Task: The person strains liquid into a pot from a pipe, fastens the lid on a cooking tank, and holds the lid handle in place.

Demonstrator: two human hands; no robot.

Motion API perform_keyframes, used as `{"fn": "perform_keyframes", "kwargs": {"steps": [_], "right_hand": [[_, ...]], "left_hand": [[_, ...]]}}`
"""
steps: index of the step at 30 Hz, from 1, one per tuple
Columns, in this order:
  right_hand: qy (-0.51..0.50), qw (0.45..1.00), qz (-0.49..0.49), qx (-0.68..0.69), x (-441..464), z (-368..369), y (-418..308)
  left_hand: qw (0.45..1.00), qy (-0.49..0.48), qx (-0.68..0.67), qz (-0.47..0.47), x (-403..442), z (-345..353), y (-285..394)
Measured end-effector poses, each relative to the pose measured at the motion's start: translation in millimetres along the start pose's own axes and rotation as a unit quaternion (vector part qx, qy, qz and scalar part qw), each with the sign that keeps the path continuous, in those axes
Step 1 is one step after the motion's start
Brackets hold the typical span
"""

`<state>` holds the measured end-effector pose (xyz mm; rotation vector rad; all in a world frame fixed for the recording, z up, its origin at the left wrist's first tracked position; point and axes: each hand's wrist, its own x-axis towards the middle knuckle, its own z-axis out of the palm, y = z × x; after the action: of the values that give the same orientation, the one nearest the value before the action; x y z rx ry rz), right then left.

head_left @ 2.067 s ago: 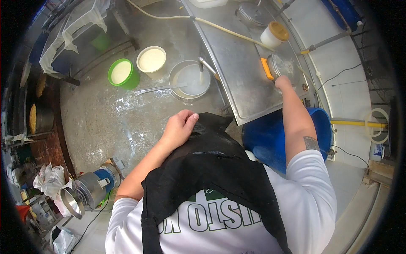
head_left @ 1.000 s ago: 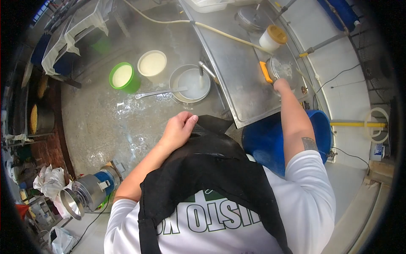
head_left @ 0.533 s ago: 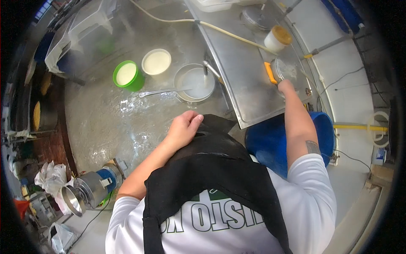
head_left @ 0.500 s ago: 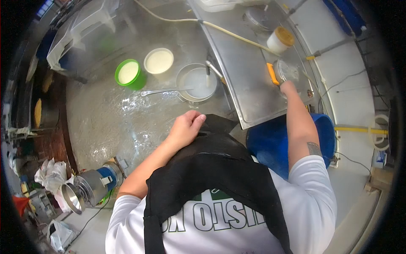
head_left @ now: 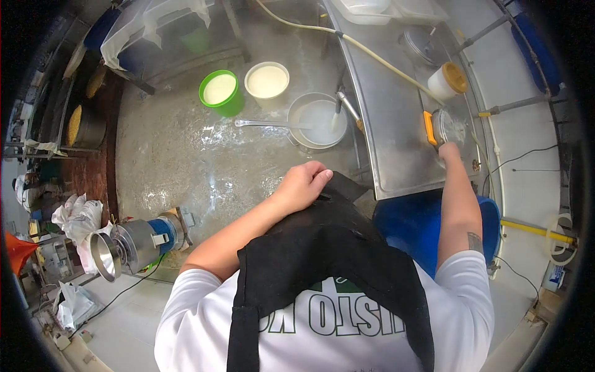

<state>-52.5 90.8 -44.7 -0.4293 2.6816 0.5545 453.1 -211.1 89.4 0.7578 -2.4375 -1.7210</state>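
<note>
My left hand (head_left: 304, 188) is in front of me with its fingers curled and the thumb pressed at the edge of the black apron (head_left: 325, 217). My right hand (head_left: 449, 152) reaches to the steel counter at the right, touching or very close to the near side of a round shiny vessel (head_left: 454, 127). An orange handle (head_left: 429, 128) stands on that vessel's left side; my right fingers are mostly hidden. Beyond my left hand, a metal pot (head_left: 299, 137) on the wet floor contains whitish liquid and a long-handled ladle (head_left: 263, 124).
A green bucket (head_left: 232, 104) and a white bucket (head_left: 271, 93) hold cream-coloured liquid. On the steel counter (head_left: 403, 142) are a brown-lidded tub (head_left: 447, 80) and a hose (head_left: 378, 54). A blue barrel (head_left: 409, 223) stands below; a metal machine (head_left: 139, 242) is at left.
The whole view has shifted, so most things appear farther right. Both hands keep nearly the same places relative to the apron and the round vessel.
</note>
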Motion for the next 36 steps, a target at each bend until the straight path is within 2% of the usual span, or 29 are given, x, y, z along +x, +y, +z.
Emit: {"fn": "perform_keyframes", "kwargs": {"steps": [6,7,9,14,23,29,31,34,36], "right_hand": [[0.018,0.999,0.022,0.027,-37.8,-26.7,-13.6],[0.015,1.000,0.007,0.016,-42.9,-30.7,-15.5],[0.010,1.000,0.013,0.017,-47.2,-34.8,-18.7],[0.011,0.999,0.016,0.030,-45.8,-35.2,-17.0],[-0.014,1.000,-0.008,-0.025,-33.3,-25.9,-12.6],[0.005,1.000,-0.011,-0.005,-33.1,-23.8,-12.9],[0.020,0.996,0.048,0.068,-30.1,-20.4,-13.3],[-0.015,1.000,0.018,0.019,-31.1,-24.5,-13.0],[-0.012,0.999,0.028,0.034,-32.2,-24.8,-13.7]], "left_hand": [[0.999,-0.020,-0.012,-0.042,-1.6,-0.9,5.6],[1.000,-0.001,-0.001,-0.012,-1.4,2.3,1.2],[1.000,-0.006,0.001,-0.012,-1.3,2.5,0.3],[1.000,-0.010,-0.006,-0.011,-1.6,3.1,1.6],[1.000,-0.017,-0.002,-0.020,-1.2,3.7,3.7],[1.000,-0.016,-0.002,-0.024,0.1,2.6,7.9],[1.000,-0.017,0.000,-0.020,1.6,2.6,6.7],[0.999,-0.017,0.008,-0.025,1.8,1.2,11.5],[1.000,-0.016,0.008,-0.022,2.2,1.8,10.4]]}}
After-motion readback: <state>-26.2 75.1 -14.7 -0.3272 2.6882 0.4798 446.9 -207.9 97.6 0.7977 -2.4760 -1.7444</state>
